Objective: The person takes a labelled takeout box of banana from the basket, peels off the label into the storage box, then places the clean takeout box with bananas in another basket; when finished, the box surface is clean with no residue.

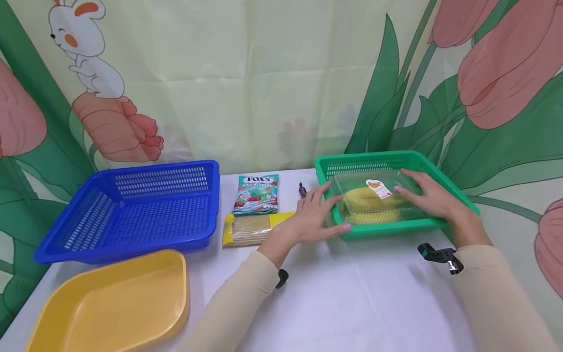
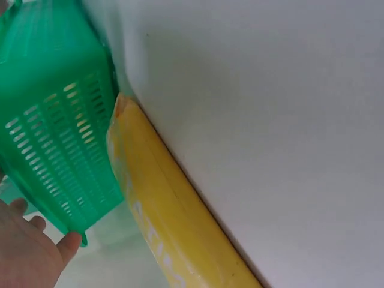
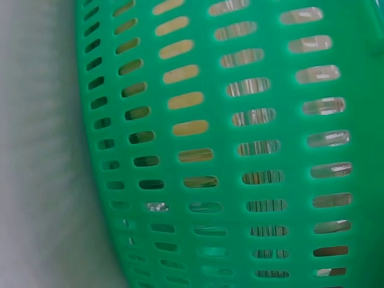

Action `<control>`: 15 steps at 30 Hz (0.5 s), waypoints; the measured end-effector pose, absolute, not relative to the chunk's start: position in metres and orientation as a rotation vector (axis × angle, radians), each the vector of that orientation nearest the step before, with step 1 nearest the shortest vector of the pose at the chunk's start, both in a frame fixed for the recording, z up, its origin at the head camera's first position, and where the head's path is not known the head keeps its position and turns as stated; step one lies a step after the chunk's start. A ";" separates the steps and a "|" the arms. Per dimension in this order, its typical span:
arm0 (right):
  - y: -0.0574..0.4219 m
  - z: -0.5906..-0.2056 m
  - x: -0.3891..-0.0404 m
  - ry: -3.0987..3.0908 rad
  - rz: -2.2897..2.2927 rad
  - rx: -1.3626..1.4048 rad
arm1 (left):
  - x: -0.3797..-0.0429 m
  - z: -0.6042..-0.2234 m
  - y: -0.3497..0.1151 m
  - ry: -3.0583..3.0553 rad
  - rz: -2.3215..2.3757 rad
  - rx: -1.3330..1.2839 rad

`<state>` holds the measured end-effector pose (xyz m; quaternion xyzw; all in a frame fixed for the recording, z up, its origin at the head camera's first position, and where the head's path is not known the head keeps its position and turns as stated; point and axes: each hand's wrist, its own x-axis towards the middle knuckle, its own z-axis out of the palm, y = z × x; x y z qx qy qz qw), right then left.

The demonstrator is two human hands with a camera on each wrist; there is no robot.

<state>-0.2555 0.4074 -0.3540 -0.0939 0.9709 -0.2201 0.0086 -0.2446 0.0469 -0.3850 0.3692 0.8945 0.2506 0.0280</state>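
Printed cloth (image 1: 268, 98) with a rabbit and tulips backs a white table (image 1: 343, 293). At 9 o'clock sits a blue basket (image 1: 162, 220); at 8, a yellow tub (image 1: 119, 308), cut off at the bottom. Nearer centre, at 8 and 7, lie a FOX'S bag (image 1: 257, 194) and a yellow packet (image 1: 250, 230), its right end covered; at 4, a small wrapped candy (image 1: 302, 190).

At 5, the left hand (image 1: 312, 215) reaches, fingers extended, over the side of a green basket (image 1: 396, 227). At 3, the clear container (image 1: 371, 195) lies in it, banana label up; the right hand (image 1: 428, 195) spreads over its right end. Neither is clenched; bracketing the 2 ends probably keeps it level. Some right fingers and the container's underside are hidden; the right wrist view shows no hand.
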 end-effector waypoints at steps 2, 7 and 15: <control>0.408 -0.354 -0.256 3.002 -0.712 -0.284 | -0.246 -0.385 0.048 2.759 0.753 1.144; 0.409 -0.352 -0.257 2.937 -0.766 -0.267 | -0.248 -0.383 0.047 2.745 0.765 1.157; 0.412 -0.352 -0.256 2.883 -0.845 -0.254 | -0.250 -0.379 0.045 2.791 0.674 1.161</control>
